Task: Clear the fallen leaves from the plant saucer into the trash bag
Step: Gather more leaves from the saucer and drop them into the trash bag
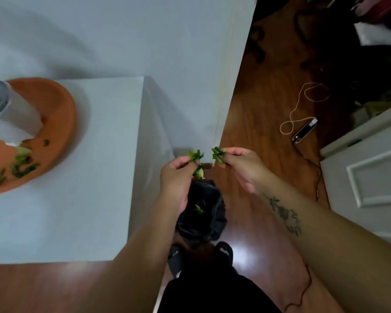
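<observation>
No readable text anywhere.
Showing no legible words, labels, brands or numbers on any surface; forearm tattoo (pixel 284 216) appearing only as dark blurred marks, with no letters or digits to be made out.

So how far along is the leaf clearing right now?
Partway. Done: a few leaves already lie in the trash bag. In hand: the left hand and right hand each pinch a clump above the bag, and one leaf looks to be dropping. Left: several leaves lie on the saucer beside the pot.
</observation>
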`<move>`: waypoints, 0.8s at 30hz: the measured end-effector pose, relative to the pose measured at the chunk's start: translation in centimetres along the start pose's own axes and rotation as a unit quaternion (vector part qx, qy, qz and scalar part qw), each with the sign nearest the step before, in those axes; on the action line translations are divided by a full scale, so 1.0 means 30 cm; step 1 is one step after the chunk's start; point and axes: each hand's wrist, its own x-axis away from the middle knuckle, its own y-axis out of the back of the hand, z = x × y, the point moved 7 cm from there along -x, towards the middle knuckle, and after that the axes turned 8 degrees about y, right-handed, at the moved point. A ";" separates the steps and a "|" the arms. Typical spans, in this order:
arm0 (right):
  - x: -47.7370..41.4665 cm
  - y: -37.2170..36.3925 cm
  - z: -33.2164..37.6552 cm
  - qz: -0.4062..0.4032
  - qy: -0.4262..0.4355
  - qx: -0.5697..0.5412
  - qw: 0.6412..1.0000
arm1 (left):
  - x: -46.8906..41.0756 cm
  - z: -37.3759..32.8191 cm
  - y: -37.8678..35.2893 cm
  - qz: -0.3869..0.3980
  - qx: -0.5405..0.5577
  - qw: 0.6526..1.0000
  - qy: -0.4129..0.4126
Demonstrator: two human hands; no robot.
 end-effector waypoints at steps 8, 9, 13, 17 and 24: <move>-0.175 0.116 -0.572 0.000 -0.089 0.117 0.989 | -0.325 0.507 0.167 -0.088 -0.154 0.979 0.101; -0.192 0.128 -0.628 0.006 -0.100 0.133 0.986 | -0.347 0.544 0.179 -0.092 -0.175 0.975 0.104; -0.290 0.170 -0.922 0.001 -0.134 0.182 0.974 | -0.468 0.769 0.191 -0.092 -0.230 0.962 0.117; -0.358 0.166 -1.069 0.010 -0.126 0.224 0.966 | -0.557 0.890 0.188 -0.080 -0.259 0.957 0.101; -0.382 0.175 -1.129 0.046 -0.113 0.251 0.960 | -0.601 0.969 0.240 -0.073 -0.254 0.959 0.106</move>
